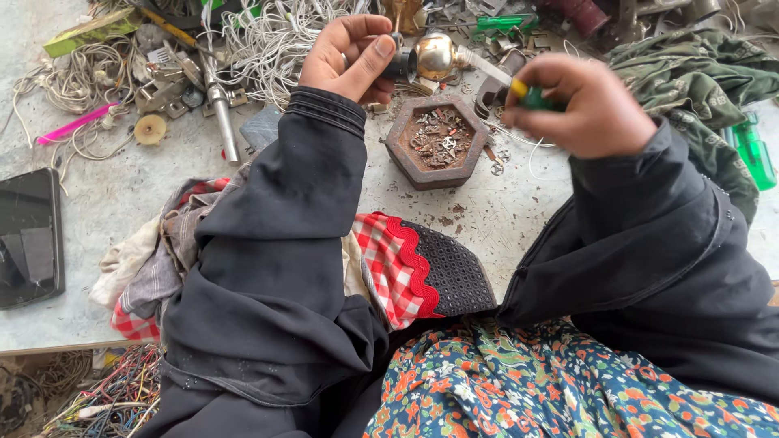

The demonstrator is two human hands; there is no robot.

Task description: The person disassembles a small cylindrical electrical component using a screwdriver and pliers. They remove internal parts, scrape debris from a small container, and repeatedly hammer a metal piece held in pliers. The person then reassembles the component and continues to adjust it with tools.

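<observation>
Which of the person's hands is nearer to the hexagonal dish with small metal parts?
Right. The right hand, gripping a green screwdriver, hangs just beyond the hexagonal dish's right corner. The left hand, holding a brass fitting, is farther up-left.

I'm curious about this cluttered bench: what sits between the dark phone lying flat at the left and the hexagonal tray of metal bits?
In the head view, between the dark phone and the hexagonal tray lies the person's black left sleeve over bunched rags.

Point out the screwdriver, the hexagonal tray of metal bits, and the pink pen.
screwdriver [531, 96], head view, on its green and yellow handle.
hexagonal tray [403, 153], head view, on its left rim.
pink pen [75, 124], head view, on its middle.
</observation>
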